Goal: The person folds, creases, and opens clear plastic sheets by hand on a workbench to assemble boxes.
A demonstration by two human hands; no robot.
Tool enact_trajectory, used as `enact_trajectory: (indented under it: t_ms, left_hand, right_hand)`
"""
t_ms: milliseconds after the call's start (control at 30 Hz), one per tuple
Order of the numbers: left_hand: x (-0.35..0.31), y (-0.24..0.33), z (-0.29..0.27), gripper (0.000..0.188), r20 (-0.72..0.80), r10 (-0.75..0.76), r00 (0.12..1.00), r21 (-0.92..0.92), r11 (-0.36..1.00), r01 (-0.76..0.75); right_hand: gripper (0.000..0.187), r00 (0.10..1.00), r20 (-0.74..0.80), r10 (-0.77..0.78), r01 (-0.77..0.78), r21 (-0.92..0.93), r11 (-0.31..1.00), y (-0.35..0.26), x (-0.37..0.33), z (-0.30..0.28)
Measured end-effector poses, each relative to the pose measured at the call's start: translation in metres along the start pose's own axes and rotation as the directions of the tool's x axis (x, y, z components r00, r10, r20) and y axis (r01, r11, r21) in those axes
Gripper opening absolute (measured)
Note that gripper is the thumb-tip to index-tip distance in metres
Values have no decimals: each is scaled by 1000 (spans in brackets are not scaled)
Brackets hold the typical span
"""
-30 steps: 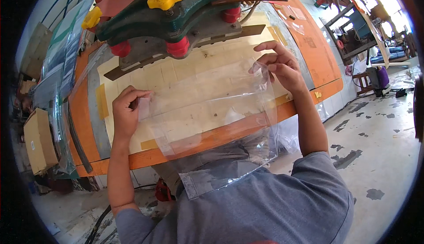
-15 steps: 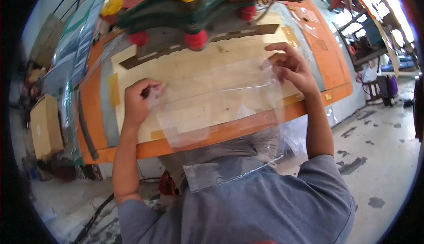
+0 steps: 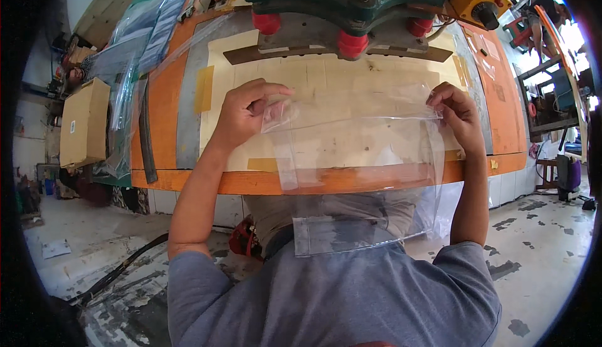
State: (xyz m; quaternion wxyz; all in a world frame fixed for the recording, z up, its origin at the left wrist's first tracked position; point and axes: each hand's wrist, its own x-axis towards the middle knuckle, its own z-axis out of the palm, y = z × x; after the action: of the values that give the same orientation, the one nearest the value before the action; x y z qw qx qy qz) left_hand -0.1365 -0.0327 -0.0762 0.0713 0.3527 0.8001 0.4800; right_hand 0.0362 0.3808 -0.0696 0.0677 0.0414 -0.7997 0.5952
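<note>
A clear plastic sheet [image 3: 351,143] with seam-like lines is stretched between my hands. Its upper part lies over the cream board [image 3: 251,58], and the lower part hangs past the table edge down to my lap. My left hand [image 3: 243,113] grips the upper left corner between thumb and fingers, its index finger reaching out above. At the upper right corner, my right hand [image 3: 459,112] pinches the plastic with fingertips together. Beyond both hands stands a dark green press head [image 3: 313,5] with yellow knobs and red feet, carrying a long metal bar [image 3: 276,55].
An orange table [image 3: 269,182] spans the work area, with yellow tape [image 3: 204,88] on the board. A yellow control box [image 3: 480,0] sits at the upper right. Plastic sheeting [image 3: 147,33] and a cardboard box [image 3: 84,124] are on the left. Behind that box, a person [image 3: 81,71] shows partly.
The view has shifted, so the table and press sit further right. My right fingers have closed together on the plastic's corner, and my left index finger has stretched out.
</note>
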Motion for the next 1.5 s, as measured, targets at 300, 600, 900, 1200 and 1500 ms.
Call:
enact_trajectory:
  t_ms: [300,600,900,1200,1500]
  left_hand:
    - [7,6,-1,37,154,361,920,-63,933,-355]
    - [3,-7,-2,9,100,109,989,-72,992,-102]
    - [-1,-22,0,15,64,44,997,-247,969,-27]
    - [-10,-8,3,24,-9,-29,1000,-548,836,19]
    - [-46,42,-10,69,2,-130,992,-614,783,104]
  right_hand:
    - [17,963,-223,152,-150,27,988,9,-2,-8]
    - [13,963,-205,173,-129,208,969,5,-2,-6]
    - [26,980,-191,57,-14,218,976,4,-1,-8]
    - [40,992,-124,17,10,217,976,-9,-4,-7]
    - [50,971,-238,39,11,202,979,-41,-21,16]
